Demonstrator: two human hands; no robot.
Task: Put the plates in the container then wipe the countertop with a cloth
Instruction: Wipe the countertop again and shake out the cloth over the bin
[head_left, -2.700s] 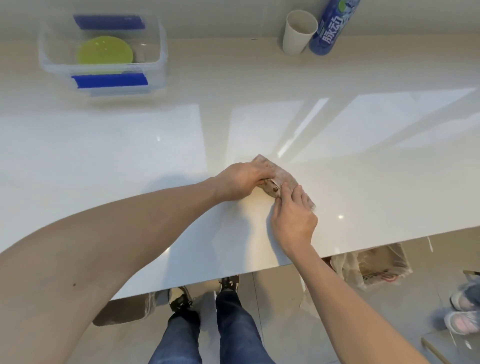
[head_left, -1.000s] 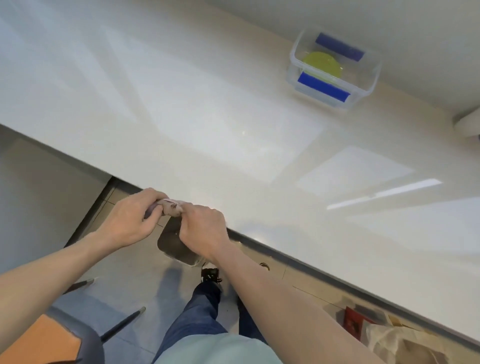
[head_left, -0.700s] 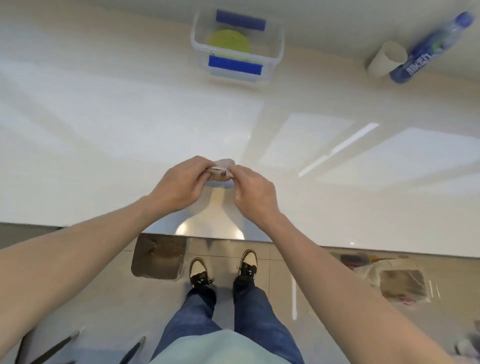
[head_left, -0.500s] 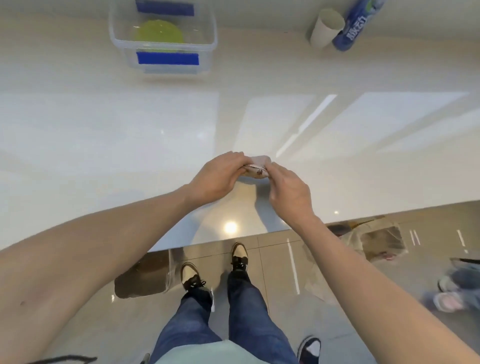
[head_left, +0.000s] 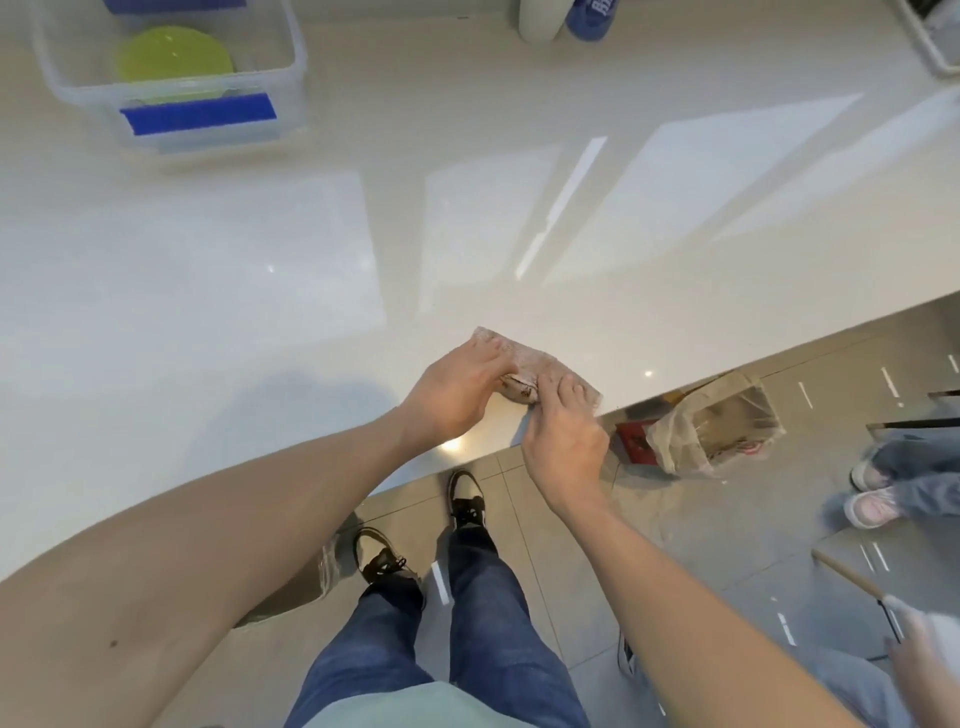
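A folded cloth is pinched between the left hand and the right hand at the near edge of the countertop; far from the cloth, a green plate is seen inside the clear container

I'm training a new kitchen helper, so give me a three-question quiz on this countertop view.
1. True or false: the round green plate lies inside the clear plastic container with blue latches.
2. Which hands touch the speckled beige cloth? A) left only B) right only C) both
3. Fill in: the cloth lies near the glossy white countertop's ____ edge.

Key: 1 true; 2 C, the left hand and right hand; 3 front.
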